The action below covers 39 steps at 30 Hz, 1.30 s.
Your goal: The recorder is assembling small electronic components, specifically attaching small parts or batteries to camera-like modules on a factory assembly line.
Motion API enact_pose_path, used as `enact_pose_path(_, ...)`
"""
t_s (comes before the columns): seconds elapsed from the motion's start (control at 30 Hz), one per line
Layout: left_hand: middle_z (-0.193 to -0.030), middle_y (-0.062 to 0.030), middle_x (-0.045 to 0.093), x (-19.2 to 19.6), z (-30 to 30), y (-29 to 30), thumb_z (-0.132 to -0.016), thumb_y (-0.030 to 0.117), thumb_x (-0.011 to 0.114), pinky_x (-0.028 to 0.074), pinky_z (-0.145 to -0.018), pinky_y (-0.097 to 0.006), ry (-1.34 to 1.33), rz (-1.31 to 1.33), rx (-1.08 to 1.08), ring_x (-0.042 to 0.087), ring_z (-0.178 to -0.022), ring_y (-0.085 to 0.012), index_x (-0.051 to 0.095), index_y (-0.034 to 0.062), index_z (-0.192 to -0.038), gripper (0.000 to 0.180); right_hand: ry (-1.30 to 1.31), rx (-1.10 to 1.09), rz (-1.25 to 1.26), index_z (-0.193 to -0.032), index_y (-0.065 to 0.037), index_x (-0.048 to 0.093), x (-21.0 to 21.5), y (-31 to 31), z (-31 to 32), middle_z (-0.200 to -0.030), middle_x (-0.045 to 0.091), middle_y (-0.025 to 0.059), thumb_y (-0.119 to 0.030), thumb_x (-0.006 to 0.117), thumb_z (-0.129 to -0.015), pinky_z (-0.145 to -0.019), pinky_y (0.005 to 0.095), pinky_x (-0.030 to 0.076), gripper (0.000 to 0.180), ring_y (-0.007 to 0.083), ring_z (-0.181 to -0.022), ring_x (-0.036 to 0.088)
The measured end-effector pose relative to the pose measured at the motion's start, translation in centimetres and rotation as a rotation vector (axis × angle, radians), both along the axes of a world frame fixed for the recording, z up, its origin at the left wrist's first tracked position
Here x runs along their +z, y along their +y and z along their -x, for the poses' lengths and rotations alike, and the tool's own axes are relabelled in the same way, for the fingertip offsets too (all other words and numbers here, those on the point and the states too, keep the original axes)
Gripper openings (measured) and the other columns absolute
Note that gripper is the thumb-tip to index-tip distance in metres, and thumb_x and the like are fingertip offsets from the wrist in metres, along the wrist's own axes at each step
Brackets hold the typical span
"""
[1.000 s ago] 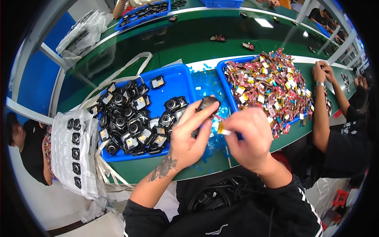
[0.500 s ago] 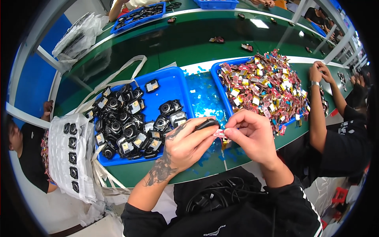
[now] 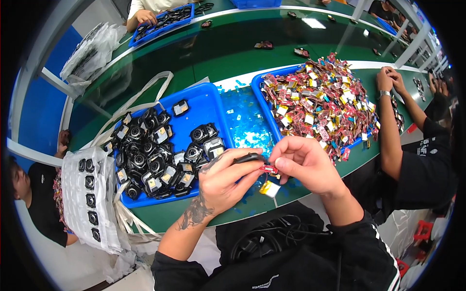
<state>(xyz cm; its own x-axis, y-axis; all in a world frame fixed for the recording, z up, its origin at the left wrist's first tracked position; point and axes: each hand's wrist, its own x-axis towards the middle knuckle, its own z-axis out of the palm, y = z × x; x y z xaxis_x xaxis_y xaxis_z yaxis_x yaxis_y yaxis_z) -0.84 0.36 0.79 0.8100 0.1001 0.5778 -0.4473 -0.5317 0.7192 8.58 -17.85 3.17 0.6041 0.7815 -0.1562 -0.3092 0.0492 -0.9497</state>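
A small red circuit board (image 3: 268, 169) sits between the person's two hands, just in front of the table's near edge as seen from above, with a yellow-and-white battery pack (image 3: 270, 188) hanging just below it. The left hand (image 3: 225, 177) is closed around a black casing (image 3: 248, 158), which lies along the top of its fingers, directly above the board. The right hand (image 3: 308, 167) has thumb and forefinger pinched together at the board's right end, the other fingers curled. Beyond the hands, blue film scraps (image 3: 247, 128) cover the strip of green table (image 3: 247, 207) between two blue trays. The left tray (image 3: 196, 106) holds a heap of black watch casings (image 3: 145, 150), thickest toward its left side, with bare floor near its far right corner. The right tray (image 3: 258, 99) is heaped above its rim with red boards and batteries (image 3: 320, 104). Left of the trays, white padded packaging (image 3: 109, 194) carries a column of casings, and a pale strap (image 3: 162, 92) loops behind. Across the table runs a dark green surface (image 3: 228, 53) with a few small parts on it. At the right, a co-worker's hands (image 3: 391, 78) are held together over the table.
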Motion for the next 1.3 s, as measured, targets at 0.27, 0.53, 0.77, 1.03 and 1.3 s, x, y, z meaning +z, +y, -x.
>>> enact_pose_path(0.27, -0.09, -0.0107, 0.067, -0.5, 0.0, 0.0, -0.074, 0.0, 0.078, 0.052, -0.064, -0.026, 0.098, 0.099, -0.052, 0.067, -0.077, -0.0163, 0.072, 0.0006, -0.087, 0.014, -0.576, -0.111, 0.083, -0.091, 0.0, 0.056, -0.1, -0.3, 0.4, -0.079, 0.06, 0.004, -0.008, 0.06, -0.093, -0.057, 0.0245, 0.047, 0.009, 0.0088, -0.068, 0.057)
enact_pose_path(0.53, -0.093, -0.0082, 0.064, -0.8, -0.2, -0.4, -0.083, 0.001, 0.071, 0.055, -0.07, -0.021, 0.405, 0.585, -0.137, 0.064, -0.084, -0.0111, 0.071, -0.0043, -0.093, 0.011, -0.235, -0.062, -0.039, -0.107, -0.001, 0.057, -0.7, 0.2, 0.3, -0.093, 0.058, 0.0001, -0.003, 0.064, -0.089, -0.065, 0.0189, 0.048, 0.02, 0.0046, -0.084, 0.055)
enact_pose_path(0.77, -0.107, -0.011, 0.062, -1.2, 0.1, -0.7, -0.083, -0.005, 0.068, 0.056, -0.083, -0.026, 0.395, 0.769, -0.168, 0.066, -0.095, -0.0153, 0.06, -0.0065, -0.116, 0.034, -0.591, -0.304, 0.066, -0.105, -0.003, 0.049, -1.9, 1.6, 1.1, -0.082, 0.057, 0.0013, 0.003, 0.068, -0.083, -0.057, 0.0185, 0.043, 0.03, 0.0044, -0.07, 0.054)
enact_pose_path(1.03, -0.107, -0.0145, 0.061, -0.7, -0.1, -0.6, -0.086, -0.011, 0.059, 0.056, -0.086, -0.03, 0.423, 0.715, -0.179, 0.066, -0.097, -0.0181, 0.042, 0.0003, -0.116, 0.036, -0.709, -0.278, 0.129, -0.105, -0.002, 0.046, -1.9, 1.7, 0.8, -0.083, 0.057, 0.0027, 0.007, 0.069, -0.081, -0.058, 0.0183, 0.042, 0.035, 0.0047, -0.068, 0.052)
enact_pose_path(1.3, -0.11, -0.018, 0.062, -0.6, -0.2, -0.9, -0.088, -0.01, 0.058, 0.056, -0.086, -0.031, 0.383, 0.717, -0.163, 0.065, -0.099, -0.0189, 0.039, 0.0011, -0.117, 0.036, -0.728, -0.251, 0.208, -0.115, 0.0, 0.047, -1.2, 2.5, 0.5, -0.09, 0.061, 0.0081, 0.005, 0.069, -0.08, -0.064, 0.0252, 0.055, 0.042, 0.0142, -0.075, 0.062)
